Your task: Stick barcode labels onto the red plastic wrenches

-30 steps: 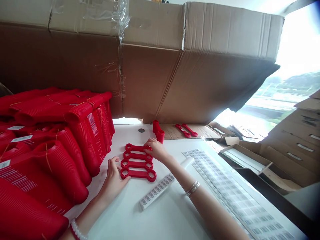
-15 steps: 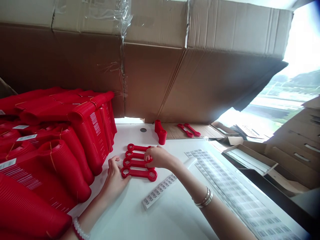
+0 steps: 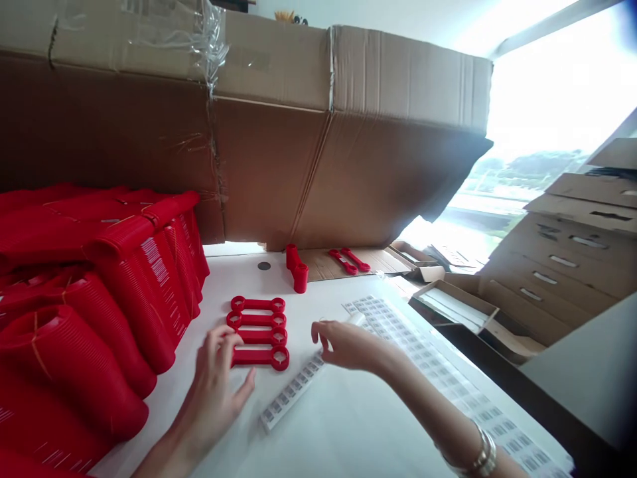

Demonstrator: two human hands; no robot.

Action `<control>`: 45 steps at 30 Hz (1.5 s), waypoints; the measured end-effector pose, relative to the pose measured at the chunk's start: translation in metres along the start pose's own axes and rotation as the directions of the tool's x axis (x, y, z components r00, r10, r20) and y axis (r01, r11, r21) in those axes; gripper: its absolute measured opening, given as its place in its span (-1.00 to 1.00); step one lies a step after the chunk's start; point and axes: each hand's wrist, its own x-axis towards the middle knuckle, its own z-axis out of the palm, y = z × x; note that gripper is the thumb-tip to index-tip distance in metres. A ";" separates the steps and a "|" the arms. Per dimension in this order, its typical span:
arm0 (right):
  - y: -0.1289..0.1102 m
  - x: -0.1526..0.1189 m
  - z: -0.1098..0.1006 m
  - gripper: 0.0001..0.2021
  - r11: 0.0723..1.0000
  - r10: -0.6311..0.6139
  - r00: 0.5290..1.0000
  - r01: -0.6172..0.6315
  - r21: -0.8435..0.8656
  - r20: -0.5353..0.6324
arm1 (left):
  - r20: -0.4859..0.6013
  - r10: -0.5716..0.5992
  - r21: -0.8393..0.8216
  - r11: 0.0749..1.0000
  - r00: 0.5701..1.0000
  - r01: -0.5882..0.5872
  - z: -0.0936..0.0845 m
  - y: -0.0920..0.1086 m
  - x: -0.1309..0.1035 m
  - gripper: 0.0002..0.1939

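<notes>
Several flat red parts with a ring at each end point(image 3: 259, 320) lie side by side on the white table. My left hand point(image 3: 213, 378) is over their left ends, fingers apart, covering some of the rings. To their right, my right hand point(image 3: 343, 344) hovers above the upper part of a strip of printed labels point(image 3: 293, 388), its fingers curled down. Whether it pinches anything is too small to tell. The strip lies diagonally on the table.
Stacked red bundles point(image 3: 124, 285) fill the left side. Behind stands a large cardboard box point(image 3: 269, 172). A red stack point(image 3: 297, 269) and two red parts point(image 3: 350, 260) lie near it. Label sheets point(image 3: 448, 372) cover the right, beside open cartons point(image 3: 455, 305).
My right hand has left the red parts and moved right, over the label strip. My left hand has opened and shifted onto their left ends. The view has turned to the right.
</notes>
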 end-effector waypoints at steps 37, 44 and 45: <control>-0.072 -0.078 -0.042 -0.61 0.312 0.292 0.741 0.524 0.793 -0.605 | 0.482 0.177 -0.753 0.585 0.858 0.302 -0.048 0.112 0.009 -0.50; -0.077 -0.046 -0.088 -0.67 0.421 0.251 0.666 0.578 0.699 -0.702 | 0.514 0.190 -0.680 0.685 0.836 0.262 -0.064 0.096 0.048 -0.41; -0.073 -0.039 -0.096 -0.68 0.440 0.268 0.634 0.590 0.677 -0.726 | 0.517 0.180 -0.641 0.729 0.837 0.240 -0.064 0.087 0.057 -0.36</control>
